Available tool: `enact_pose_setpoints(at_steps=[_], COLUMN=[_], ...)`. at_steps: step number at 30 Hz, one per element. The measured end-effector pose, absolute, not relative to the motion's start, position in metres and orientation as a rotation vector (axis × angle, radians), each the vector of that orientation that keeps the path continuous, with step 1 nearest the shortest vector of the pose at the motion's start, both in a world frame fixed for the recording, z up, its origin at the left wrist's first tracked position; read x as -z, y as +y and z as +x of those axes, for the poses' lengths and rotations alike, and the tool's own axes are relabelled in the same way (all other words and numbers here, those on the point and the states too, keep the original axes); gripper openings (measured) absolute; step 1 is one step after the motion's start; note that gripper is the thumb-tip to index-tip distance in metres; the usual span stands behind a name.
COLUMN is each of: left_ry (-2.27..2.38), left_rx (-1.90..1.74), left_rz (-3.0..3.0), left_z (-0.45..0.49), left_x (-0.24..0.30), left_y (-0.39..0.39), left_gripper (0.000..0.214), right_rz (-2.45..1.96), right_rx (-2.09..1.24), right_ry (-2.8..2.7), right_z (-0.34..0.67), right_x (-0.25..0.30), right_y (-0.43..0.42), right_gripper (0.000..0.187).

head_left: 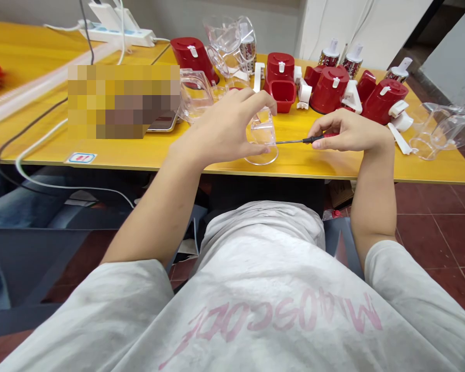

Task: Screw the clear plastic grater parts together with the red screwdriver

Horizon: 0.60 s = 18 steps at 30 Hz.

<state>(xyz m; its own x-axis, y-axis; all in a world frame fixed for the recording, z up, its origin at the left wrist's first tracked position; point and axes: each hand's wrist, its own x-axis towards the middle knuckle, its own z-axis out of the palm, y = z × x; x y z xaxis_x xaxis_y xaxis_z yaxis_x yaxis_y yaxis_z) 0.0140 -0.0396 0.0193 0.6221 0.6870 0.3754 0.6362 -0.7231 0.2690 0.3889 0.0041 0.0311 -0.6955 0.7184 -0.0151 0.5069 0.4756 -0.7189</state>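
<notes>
My left hand (227, 129) curls around a clear plastic housing (262, 138) that rests on the yellow table (139, 150) near its front edge. My right hand (349, 132) pinches a small screwdriver (300, 140) with a red and black handle. Its thin shaft lies level and points left, with the tip at the side of the clear housing.
Several red plastic housings (329, 89) with white parts stand at the back of the table. More clear housings lie at the far right (442, 129) and behind my left hand (196, 93). A white power strip (116, 33) and cables lie at the back left. A phone (163, 123) lies next to a blurred patch.
</notes>
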Motion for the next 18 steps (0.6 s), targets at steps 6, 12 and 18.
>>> enact_pose_setpoints(at_steps=[6, 12, 18], left_ry=[1.125, 1.146, 1.156], left_rx=[-0.687, -0.656, -0.655], left_rz=[2.722, 2.721, 2.698], left_z=[0.0159, 0.0171, 0.0179], left_x=[-0.022, -0.0247, -0.0242], left_y=[-0.0419, -0.0452, -0.0458], left_gripper=[0.057, 0.056, 0.054], right_rz=[-1.101, -1.023, -1.141], right_rx=[-1.256, -1.062, -0.977], right_ry=[-2.408, -2.487, -2.523], right_z=[0.3878, 0.3863, 0.3852], right_x=[-0.0277, -0.0237, -0.0274], right_y=[0.0057, 0.0133, 0.0068], right_gripper=[0.063, 0.059, 0.058])
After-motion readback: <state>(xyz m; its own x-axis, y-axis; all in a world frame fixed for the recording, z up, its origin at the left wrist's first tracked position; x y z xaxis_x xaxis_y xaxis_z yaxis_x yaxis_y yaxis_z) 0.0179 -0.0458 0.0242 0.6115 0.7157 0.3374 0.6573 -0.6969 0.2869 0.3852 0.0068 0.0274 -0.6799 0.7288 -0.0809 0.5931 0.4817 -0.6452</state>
